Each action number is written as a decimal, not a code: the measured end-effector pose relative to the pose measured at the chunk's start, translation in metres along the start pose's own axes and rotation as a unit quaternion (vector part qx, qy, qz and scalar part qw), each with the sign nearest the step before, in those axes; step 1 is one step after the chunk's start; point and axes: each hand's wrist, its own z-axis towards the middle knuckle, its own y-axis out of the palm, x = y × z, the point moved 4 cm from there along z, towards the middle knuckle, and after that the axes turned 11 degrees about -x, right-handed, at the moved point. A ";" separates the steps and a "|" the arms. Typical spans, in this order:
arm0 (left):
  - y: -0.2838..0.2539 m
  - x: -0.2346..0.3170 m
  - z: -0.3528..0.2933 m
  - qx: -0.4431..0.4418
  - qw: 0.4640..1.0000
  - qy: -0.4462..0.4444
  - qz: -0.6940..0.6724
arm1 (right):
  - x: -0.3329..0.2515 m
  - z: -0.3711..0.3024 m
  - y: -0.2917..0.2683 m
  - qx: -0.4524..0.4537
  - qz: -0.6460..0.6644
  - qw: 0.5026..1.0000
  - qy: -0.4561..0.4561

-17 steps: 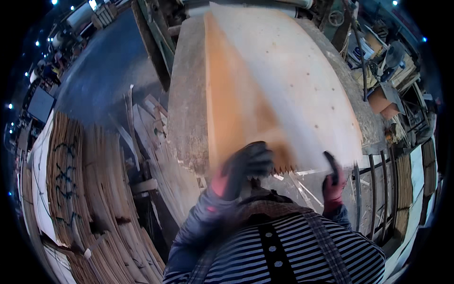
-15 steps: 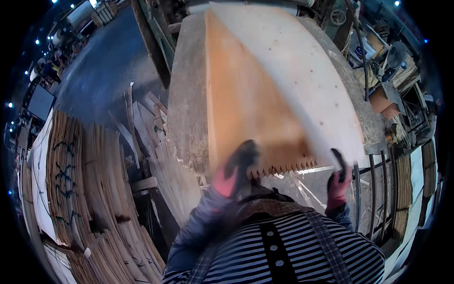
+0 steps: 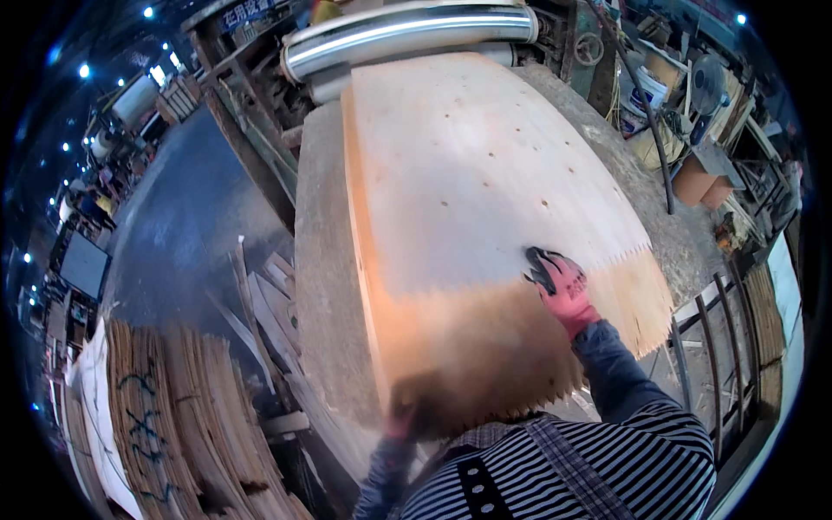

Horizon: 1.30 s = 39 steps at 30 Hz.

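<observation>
A pale, whitish wood veneer sheet [image 3: 468,165] with small knots lies over an orange-brown veneer sheet [image 3: 485,338] on the worktable. Both have jagged near edges; the orange one shows along the left side and at the near end. My right hand [image 3: 562,290], in a pink glove with black fingers, is on the sheets close to the pale one's near edge, fingers apart and nothing visibly held. At the near left corner of the orange sheet is my left hand [image 3: 414,416], gloved alike. Motion smears its fingers, so I cannot tell its grip.
A shiny metal roller [image 3: 412,43] spans the table's far end. Stacked veneer [image 3: 186,416] stands at the left, with loose wood strips [image 3: 269,312] beside the table. Metal bars [image 3: 724,347] run along the near right. A fan [image 3: 706,85] and cardboard box [image 3: 698,178] are far right.
The pale sheet has shifted left and now covers most of the orange one. My right hand moved forward and left onto the sheets; my left moved back toward me. The view tilted up, showing the roller.
</observation>
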 end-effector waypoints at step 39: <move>-0.006 -0.007 0.035 -0.070 0.838 -0.005 -0.542 | -0.075 -0.096 0.065 -0.204 -0.113 0.964 0.125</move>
